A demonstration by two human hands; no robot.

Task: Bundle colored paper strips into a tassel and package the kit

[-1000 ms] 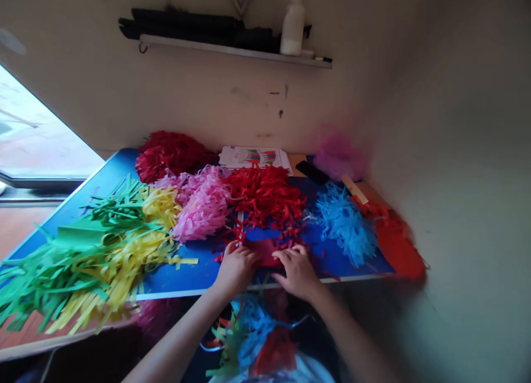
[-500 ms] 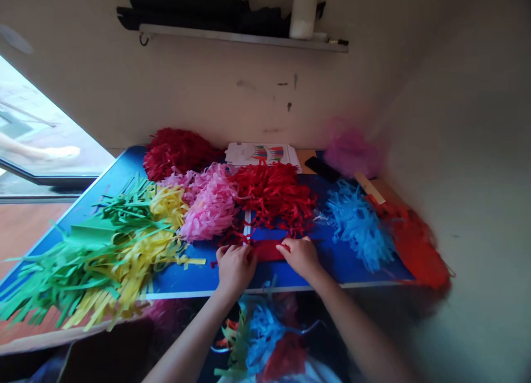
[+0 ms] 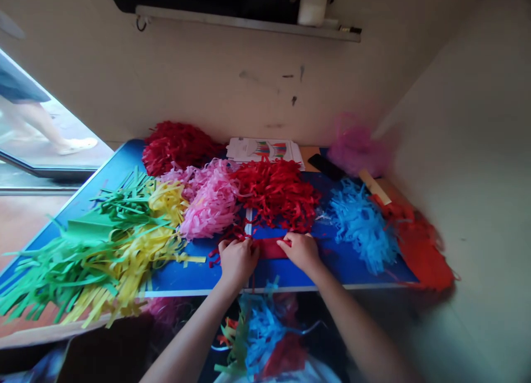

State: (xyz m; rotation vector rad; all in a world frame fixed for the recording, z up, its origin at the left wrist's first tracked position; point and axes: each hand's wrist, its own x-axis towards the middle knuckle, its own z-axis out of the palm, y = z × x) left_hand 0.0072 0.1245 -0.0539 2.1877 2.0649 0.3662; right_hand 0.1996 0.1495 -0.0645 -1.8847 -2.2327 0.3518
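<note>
A flat red strip [image 3: 270,248] lies on the blue table [image 3: 186,278] near its front edge. My left hand [image 3: 238,258] grips the strip's left end with curled fingers. At the other end, my right hand [image 3: 302,251] pinches it between thumb and fingers. Thin dark red fringes [image 3: 215,253] show just left of my left hand. Behind both hands sits a heap of red fringed strips [image 3: 277,195], with a pink fringed bunch [image 3: 211,203] to its left.
Green [image 3: 50,272] and yellow fringes [image 3: 136,261] hang over the left front edge. Blue fringes [image 3: 363,225], a black phone [image 3: 326,166] and orange material [image 3: 423,250] are at right. A dark red bunch [image 3: 176,148] and printed sheet [image 3: 263,149] lie behind. Someone's legs [image 3: 39,125] show outside.
The view has tilted slightly down. Both hands stay on the red strip, and the dark red fringes by my left hand have shifted. More of the person's legs shows outside.
</note>
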